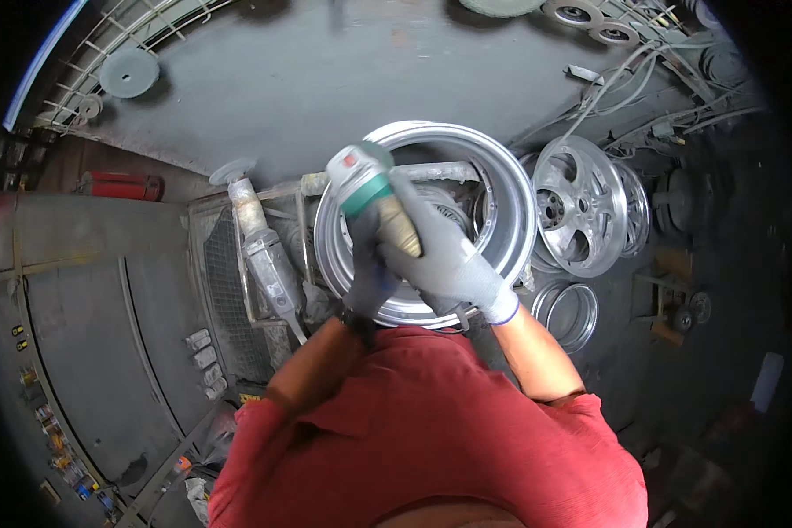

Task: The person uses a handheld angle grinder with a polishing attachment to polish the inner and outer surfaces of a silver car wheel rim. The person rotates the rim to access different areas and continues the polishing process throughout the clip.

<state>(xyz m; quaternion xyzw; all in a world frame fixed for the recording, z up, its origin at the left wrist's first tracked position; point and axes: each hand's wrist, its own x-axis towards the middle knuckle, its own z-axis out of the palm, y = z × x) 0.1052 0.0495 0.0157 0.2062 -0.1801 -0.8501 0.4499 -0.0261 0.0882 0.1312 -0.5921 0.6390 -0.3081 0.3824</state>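
A green and grey angle grinder (364,183) is held out in front of my chest, its head pointing up and to the left. My right hand (445,254), in a grey knit glove, wraps around the taped rear part of its body. Beside it my left hand (369,270), gloved and blurred, closes on the tool's underside. Behind and below the grinder stands a bare metal wheel rim barrel (513,198) on a wrapped metal frame (442,173). The hands and tool hide part of the rim. Whether the grinder's disc touches the rim, I cannot tell.
A second, larger grinder (270,267) with a disc lies upright at the left. Several wheels stand at the right, among them a spoked alloy wheel (584,206). A smaller rim ring (571,317) lies below it. Cables (624,86) hang at the upper right; a red cylinder (122,186) lies far left.
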